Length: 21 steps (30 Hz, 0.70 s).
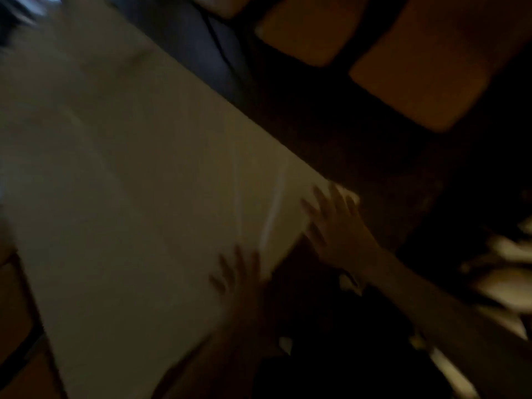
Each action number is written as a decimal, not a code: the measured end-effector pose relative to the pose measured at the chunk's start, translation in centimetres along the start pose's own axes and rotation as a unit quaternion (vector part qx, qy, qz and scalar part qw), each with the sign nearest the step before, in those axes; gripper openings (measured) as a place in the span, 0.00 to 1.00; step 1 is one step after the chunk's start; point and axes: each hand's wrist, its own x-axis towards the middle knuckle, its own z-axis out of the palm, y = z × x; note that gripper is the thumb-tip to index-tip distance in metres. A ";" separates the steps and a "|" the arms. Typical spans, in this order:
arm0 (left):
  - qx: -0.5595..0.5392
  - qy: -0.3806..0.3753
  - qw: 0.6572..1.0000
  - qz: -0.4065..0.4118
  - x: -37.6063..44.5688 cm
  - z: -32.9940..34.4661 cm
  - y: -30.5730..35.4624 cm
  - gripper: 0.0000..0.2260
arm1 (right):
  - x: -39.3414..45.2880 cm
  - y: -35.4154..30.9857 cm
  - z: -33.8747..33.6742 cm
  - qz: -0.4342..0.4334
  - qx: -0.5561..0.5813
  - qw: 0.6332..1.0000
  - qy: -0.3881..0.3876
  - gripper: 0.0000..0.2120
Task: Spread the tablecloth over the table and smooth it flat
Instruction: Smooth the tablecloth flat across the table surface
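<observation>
The view is dim, tilted and blurred by motion, so fine detail is lost. At the far left edge, brown floor tiles (17, 306) with dark joints show beside the table. A pale tablecloth (129, 197) covers the long table and fills most of the left and middle of the picture, running diagonally from the upper left down to the lower middle; its surface looks mostly flat, with a few faint straight creases (273, 208) near its right end, close to the hands. The left hand (239, 280) lies on the cloth at the near edge, fingers spread and fairly straight, palm down, gripping nothing; its forearm comes up from the bottom of the frame. Just to its right, the right hand (336, 223) rests on the corner of the cloth, fingers also splayed and flat rather than curled, pressing on the fabric without grasping it; its bare forearm stretches away to the lower right. Beyond the far edge of the table, at the upper right, the orange seats of chairs (417, 79) stand in dark frames. At the far right edge some pale, blurred shapes (506, 272) show, too smeared to identify.
</observation>
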 end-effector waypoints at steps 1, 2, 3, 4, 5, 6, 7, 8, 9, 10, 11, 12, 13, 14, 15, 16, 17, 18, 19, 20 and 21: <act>0.003 -0.001 1.000 0.018 -0.1 -0.3 -0.3 0.31 | 1.7 -1.5 0.2 -0.016 -0.008 1.000 0.001 0.31; 0.009 0.017 1.000 0.019 0.2 -0.8 -1.3 0.30 | 3.5 -3.2 0.5 -0.033 -0.015 0.999 -0.001 0.30; -0.003 0.042 0.999 0.000 0.9 -1.7 -2.9 0.30 | 5.3 -5.0 0.8 -0.049 -0.021 0.999 -0.008 0.30; -0.028 0.075 0.996 -0.037 1.9 -2.4 -5.2 0.31 | 7.1 -6.9 1.2 -0.064 -0.026 0.997 -0.019 0.31; -0.057 0.098 0.990 -0.088 2.7 -3.1 -8.2 0.31 | 8.8 -8.7 1.8 -0.078 -0.032 0.996 -0.030 0.31; -0.082 0.105 0.981 -0.144 3.2 -3.5 -11.5 0.31 | 10.4 -10.5 2.5 -0.093 -0.040 0.994 -0.038 0.31; -0.099 0.106 0.970 -0.197 3.5 -3.5 -15.1 0.31 | 12.0 -12.2 3.2 -0.107 -0.050 0.992 -0.045 0.31; -0.111 0.105 0.959 -0.238 3.6 -3.7 -18.5 0.33 | 13.6 -13.9 3.8 -0.119 -0.063 0.990 -0.049 0.31; -0.125 0.104 0.947 -0.276 3.3 -4.1 -21.6 0.35 | 15.2 -15.5 4.3 -0.126 -0.077 0.988 -0.053 0.32; -0.133 0.098 0.936 -0.311 3.0 -4.5 -24.1 0.35 | 16.7 -16.9 5.0 -0.130 -0.091 0.986 -0.053 0.32; -0.141 0.089 0.928 -0.334 2.5 -4.2 -26.2 0.34 | 18.0 -18.1 5.8 -0.128 -0.103 0.985 -0.055 0.33; -0.150 0.080 0.921 -0.350 2.1 -3.5 -27.8 0.34 | 19.3 -19.0 6.6 -0.119 -0.111 0.985 -0.059 0.34; -0.161 0.073 0.916 -0.361 1.8 -2.7 -29.1 0.34 | 20.3 -19.8 7.4 -0.103 -0.114 0.986 -0.060 0.35; -0.171 0.063 0.914 -0.363 1.4 -1.9 -29.8 0.34 | 20.9 -20.3 8.1 -0.082 -0.113 0.988 -0.062 0.35; -0.179 0.053 0.913 -0.362 1.0 -1.1 -30.1 0.34 | 21.1 -20.6 8.7 -0.065 -0.113 0.990 -0.062 0.36; -0.186 0.047 0.913 -0.361 0.5 -0.3 -30.3 0.33 | 21.0 -20.7 9.2 -0.049 -0.117 0.989 -0.076 0.36; -0.194 0.045 0.912 -0.359 0.2 0.4 -30.3 0.33 | 20.6 -20.6 9.6 -0.038 -0.124 0.988 -0.084 0.37; -0.197 0.047 0.912 -0.355 0.0 0.9 -30.4 0.34 | 20.1 -20.4 9.9 -0.033 -0.130 0.987 -0.084 0.37; -0.200 0.052 0.914 -0.350 -0.2 1.3 -30.4 0.34 | 19.5 -20.3 10.2 -0.032 -0.138 0.987 -0.077 0.37; -0.200 0.059 0.914 -0.349 -0.7 1.6 -30.3 0.35 | 18.8 -20.3 10.2 -0.032 -0.144 0.986 -0.074 0.38; -0.200 0.064 0.912 -0.352 -1.2 1.8 -30.2 0.35 | 18.1 -20.3 10.2 -0.028 -0.149 0.985 -0.080 0.38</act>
